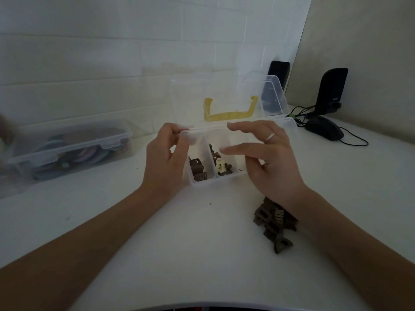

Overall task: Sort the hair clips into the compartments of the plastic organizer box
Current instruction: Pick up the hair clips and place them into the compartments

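Observation:
The clear plastic organizer box (203, 184) stands open on the white table, its lid (190, 102) with a yellow handle upright behind it. Brown hair clips (197, 170) lie in the left compartment. The neighbouring compartment holds more brown clips and a cream clip (220, 168). My left hand (166, 158) pinches the box's back left rim between thumb and fingers. My right hand (267, 158) hovers over the box's right side with spread fingers, holding nothing and hiding what lies beneath. A pile of brown hair clips (272, 221) sits on the table under my right wrist.
A closed clear box (67, 149) of colourful items stands at the left. Behind the organizer is another clear container (272, 97). Two black speakers (332, 90), a black mouse (324, 130) and cables occupy the back right corner by the wall.

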